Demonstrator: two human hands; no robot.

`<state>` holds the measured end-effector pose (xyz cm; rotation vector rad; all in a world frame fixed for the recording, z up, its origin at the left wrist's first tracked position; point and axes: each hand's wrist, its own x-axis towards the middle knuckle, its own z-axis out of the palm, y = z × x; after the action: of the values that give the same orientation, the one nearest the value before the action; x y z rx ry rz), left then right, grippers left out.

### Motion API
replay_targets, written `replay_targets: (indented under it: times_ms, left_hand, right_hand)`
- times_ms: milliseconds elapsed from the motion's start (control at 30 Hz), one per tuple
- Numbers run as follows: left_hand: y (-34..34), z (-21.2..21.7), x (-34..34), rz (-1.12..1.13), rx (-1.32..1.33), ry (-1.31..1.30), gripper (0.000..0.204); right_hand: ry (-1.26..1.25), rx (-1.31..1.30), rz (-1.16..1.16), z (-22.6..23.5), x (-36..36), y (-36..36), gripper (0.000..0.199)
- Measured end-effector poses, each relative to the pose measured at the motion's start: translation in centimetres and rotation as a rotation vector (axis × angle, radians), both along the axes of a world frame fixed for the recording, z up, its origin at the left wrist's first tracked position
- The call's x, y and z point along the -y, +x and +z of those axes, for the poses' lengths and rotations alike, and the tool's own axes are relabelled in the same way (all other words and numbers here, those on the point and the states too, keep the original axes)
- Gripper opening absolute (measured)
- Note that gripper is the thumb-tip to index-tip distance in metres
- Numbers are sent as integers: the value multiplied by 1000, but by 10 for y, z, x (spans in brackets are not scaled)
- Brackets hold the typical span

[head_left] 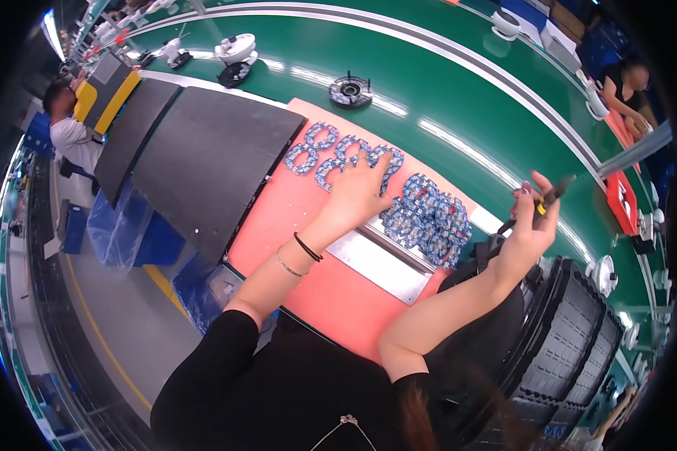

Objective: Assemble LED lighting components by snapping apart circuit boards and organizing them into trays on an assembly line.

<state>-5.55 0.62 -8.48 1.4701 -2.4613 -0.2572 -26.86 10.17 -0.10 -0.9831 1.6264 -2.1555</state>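
Spread over the blue ring-shaped circuit boards [301,159], my left hand [356,194] has its fingers stretched out, their tips on or just above the boards. Whether it presses one of them cannot be made out. My right hand [530,229] is raised at the right, closed around a small dark hand tool [555,194] with a yellow part on it. The tool's exact kind is unclear. Between the hands, more of the boards lie in an overlapping cluster [429,218] on the salmon-pink mat [278,218].
A metal plate [384,267] lies on the mat before me. Black panels [210,150] are at the left, and black trays [560,331] stack at the right. Beyond runs a green conveyor [429,83] with a round black part [350,90]. Other people work farther off.
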Motion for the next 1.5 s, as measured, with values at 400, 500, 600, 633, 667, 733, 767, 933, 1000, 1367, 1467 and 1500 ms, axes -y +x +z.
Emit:
replay_targets:
  times_ms: [400,500,600,633,667,733,767,933,1000,1367,1467,1500]
  left_hand:
    - [165,18,57,358,-300,-230,53]
    - [202,-14,59,353,-203,-172,53]
    - [212,-24,49,353,-82,-167,51]
    - [202,-22,47,351,23,-318,50]
    - [189,-19,45,346,125,-471,49]
    - [152,0,43,200,-88,-474,41]
    - [138,6,43,141,-244,-399,38]
    - [7,34,-3,-333,-278,93,40]
    - [-29,35,-11,-402,51,183,53]
    - [-62,-1,9,-334,175,226,72]
    - [-56,1,9,-311,123,180,69]
    - [-52,5,9,-273,82,183,70]
  right_hand:
    - [-1,49,-115,-6,1,-7,19]
    - [47,28,-170,-9,-6,-17,19]
    - [44,22,-201,-4,-7,-16,19]
    - [49,18,-212,-5,-7,-16,19]
    - [38,8,-210,-5,-8,-16,19]
    - [30,-6,-223,-5,-9,-16,19]
    - [21,3,-199,-6,-2,-11,19]
    - [2,-5,-184,0,-9,-3,19]
    - [6,-28,-176,1,-10,0,19]
    - [8,43,-206,-1,-20,-6,17]
    - [-2,28,-171,0,-20,-5,18]
    - [19,6,-181,1,-20,-4,18]
